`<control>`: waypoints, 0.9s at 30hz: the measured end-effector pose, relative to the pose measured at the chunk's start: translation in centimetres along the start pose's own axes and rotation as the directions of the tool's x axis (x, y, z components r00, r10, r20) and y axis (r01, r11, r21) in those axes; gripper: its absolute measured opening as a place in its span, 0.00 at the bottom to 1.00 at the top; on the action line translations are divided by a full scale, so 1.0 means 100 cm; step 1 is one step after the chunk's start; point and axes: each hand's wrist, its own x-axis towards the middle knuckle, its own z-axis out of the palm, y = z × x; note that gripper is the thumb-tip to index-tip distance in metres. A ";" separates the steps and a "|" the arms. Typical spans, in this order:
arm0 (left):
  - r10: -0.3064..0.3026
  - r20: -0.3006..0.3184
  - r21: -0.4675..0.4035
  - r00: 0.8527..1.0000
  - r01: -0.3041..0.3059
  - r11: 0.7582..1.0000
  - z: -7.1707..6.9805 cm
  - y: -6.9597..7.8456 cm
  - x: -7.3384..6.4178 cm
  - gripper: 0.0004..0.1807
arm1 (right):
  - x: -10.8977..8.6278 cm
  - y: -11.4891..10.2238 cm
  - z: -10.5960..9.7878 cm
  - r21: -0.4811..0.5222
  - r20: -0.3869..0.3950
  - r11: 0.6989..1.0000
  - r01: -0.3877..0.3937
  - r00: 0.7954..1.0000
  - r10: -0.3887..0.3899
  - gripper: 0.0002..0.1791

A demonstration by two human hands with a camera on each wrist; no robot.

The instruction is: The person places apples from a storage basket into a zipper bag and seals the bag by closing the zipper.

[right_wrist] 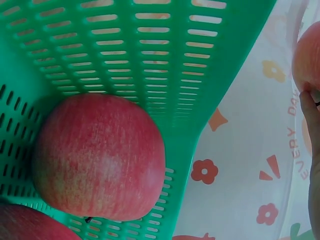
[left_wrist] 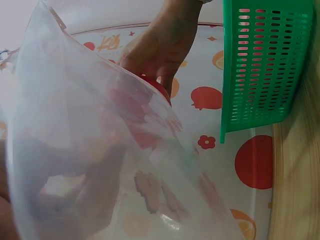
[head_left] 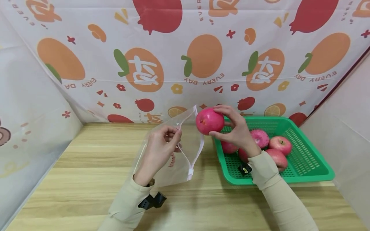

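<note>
Head: left hand point(head_left: 159, 150) curled, thumb and fingers pinching edge of clear zip bag point(head_left: 189, 149); some fingertips hidden. Right hand point(head_left: 236, 128) curved round held apple point(head_left: 208, 122), 2 o'clock from left hand, at bag mouth; can't tell if any of it is inside. Green basket point(head_left: 304, 178) at 4 o'clock from held apple, right arm hiding part of other apples point(head_left: 280, 146). Left wrist: film blurs left hand at 7–8 o'clock, veils held apple near centre. Right wrist: held apple cut off at 2 o'clock.
</note>
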 end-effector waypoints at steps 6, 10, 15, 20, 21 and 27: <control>-0.008 0.018 -0.005 1.000 0.008 1.000 0.002 0.002 0.000 0.04 | 0.001 -0.002 0.002 -0.026 0.052 1.000 0.015 0.999 -0.014 0.38; -0.016 0.030 -0.002 0.999 0.016 1.000 0.005 0.002 0.001 0.03 | -0.001 -0.003 0.002 -0.045 0.080 0.999 0.023 0.997 -0.020 0.37; -0.010 0.035 0.008 0.999 0.010 1.000 0.006 0.002 0.001 0.03 | -0.003 -0.004 0.004 -0.048 0.089 0.998 0.027 0.996 -0.023 0.37; 0.026 0.039 0.008 0.999 -0.026 1.000 0.008 0.001 0.002 0.02 | -0.003 -0.002 0.006 -0.071 0.122 0.997 0.035 0.992 -0.026 0.38; 0.031 0.039 0.008 0.999 -0.031 0.999 0.009 0.001 0.002 0.02 | -0.003 -0.002 0.007 -0.075 0.136 0.996 0.038 0.990 -0.028 0.38; 0.041 0.042 0.038 0.998 -0.043 0.998 0.011 0.004 0.003 0.02 | -0.001 0.002 0.008 -0.085 0.229 0.995 0.060 0.973 -0.039 0.38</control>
